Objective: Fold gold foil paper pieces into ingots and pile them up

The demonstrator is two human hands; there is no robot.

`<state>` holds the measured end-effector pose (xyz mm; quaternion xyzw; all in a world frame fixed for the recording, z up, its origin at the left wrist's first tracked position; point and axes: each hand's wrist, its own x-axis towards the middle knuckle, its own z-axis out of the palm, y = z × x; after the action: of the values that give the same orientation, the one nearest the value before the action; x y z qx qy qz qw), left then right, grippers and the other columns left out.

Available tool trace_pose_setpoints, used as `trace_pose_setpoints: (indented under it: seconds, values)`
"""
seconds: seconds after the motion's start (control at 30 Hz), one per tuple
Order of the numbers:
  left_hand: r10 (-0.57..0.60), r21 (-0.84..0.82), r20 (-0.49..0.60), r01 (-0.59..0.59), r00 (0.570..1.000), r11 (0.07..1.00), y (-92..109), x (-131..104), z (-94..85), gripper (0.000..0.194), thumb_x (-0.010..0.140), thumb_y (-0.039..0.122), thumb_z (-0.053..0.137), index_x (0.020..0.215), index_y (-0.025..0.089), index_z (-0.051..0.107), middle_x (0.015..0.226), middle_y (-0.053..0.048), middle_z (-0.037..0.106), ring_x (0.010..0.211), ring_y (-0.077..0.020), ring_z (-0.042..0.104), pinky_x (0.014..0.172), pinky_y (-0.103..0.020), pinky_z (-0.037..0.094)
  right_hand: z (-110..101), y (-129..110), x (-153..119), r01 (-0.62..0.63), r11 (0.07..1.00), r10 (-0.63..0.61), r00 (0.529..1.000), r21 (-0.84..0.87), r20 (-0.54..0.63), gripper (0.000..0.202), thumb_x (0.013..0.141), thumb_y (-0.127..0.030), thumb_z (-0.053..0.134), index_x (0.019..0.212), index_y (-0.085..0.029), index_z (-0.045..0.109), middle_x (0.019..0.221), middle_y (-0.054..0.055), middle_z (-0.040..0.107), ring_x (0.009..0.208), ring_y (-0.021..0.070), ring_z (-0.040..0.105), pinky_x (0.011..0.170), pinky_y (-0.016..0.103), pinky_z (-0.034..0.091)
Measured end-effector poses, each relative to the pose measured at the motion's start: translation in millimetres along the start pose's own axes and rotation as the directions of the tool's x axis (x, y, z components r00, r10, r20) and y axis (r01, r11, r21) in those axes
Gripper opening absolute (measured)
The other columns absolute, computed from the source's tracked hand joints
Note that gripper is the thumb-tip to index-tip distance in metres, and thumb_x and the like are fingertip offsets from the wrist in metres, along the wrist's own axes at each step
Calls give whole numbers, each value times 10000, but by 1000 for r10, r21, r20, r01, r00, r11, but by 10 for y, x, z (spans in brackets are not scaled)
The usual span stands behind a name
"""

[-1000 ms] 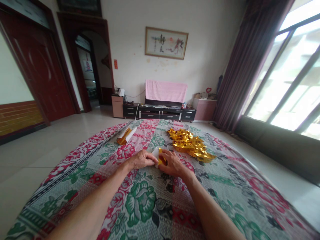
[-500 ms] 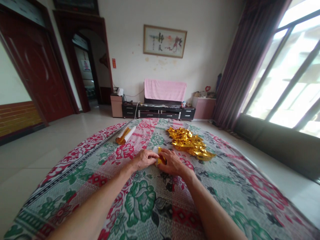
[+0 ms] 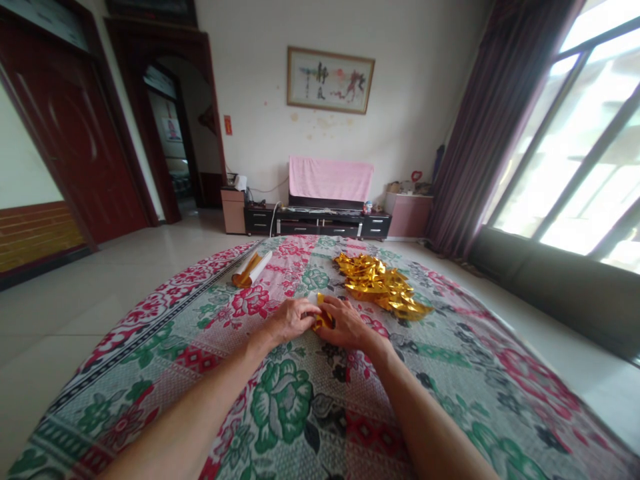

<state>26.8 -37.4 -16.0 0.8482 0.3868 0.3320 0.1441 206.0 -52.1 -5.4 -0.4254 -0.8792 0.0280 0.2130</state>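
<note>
Between my two hands, on the flowered tablecloth (image 3: 283,400), lies a small sheet of gold foil paper (image 3: 321,299) with a white edge. My left hand (image 3: 293,319) has its fingers closed on the left side of the sheet. From the right, my right hand (image 3: 345,323) grips it with bent fingers. The hands cover much of the sheet, so its folds are partly hidden. Just beyond my right hand is a pile of folded gold foil paper pieces (image 3: 383,283), pointed at the ends. To the far left sits a stack of gold and white paper sheets (image 3: 253,268).
The tablecloth covers a large round table. Past its far edge stand a low black TV cabinet (image 3: 320,227) and a pink cloth (image 3: 330,177) draped over a screen. A window (image 3: 575,147) with a purple curtain (image 3: 493,127) is on the right.
My left fingers have shifted slightly to the right and curled more over the gold foil paper. My right hand has hardly moved; the pile and the stack are unchanged.
</note>
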Motion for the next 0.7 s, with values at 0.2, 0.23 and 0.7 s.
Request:
trace_pose_setpoints:
  seconds: [0.2,0.23,0.7]
  values:
    - [52,15,3,-52,999,999,16,5,6,228,740,178,549,924,206,682,757,-10,624,607,-81,522,602,-189,415,37,27,3,11,1000,-11,1000,4,-9,208,718,-300,550,900,-203,579,1047,62,531,959,196,489,848,342,353]
    - [58,19,3,-58,998,998,15,4,8,229,744,180,546,929,205,679,761,-12,622,611,-82,522,602,-189,415,40,29,4,10,1000,-10,1000,6,-11,210,716,-300,553,901,-203,579,1047,62,530,959,195,489,848,341,353]
    - [168,56,50,-171,985,984,-8,-3,-41,177,752,172,517,679,175,679,761,-30,619,750,-118,555,720,-222,435,-29,-21,-17,-14,1000,14,1000,25,-7,194,710,-310,555,876,-213,581,1001,47,534,921,182,489,829,323,349]
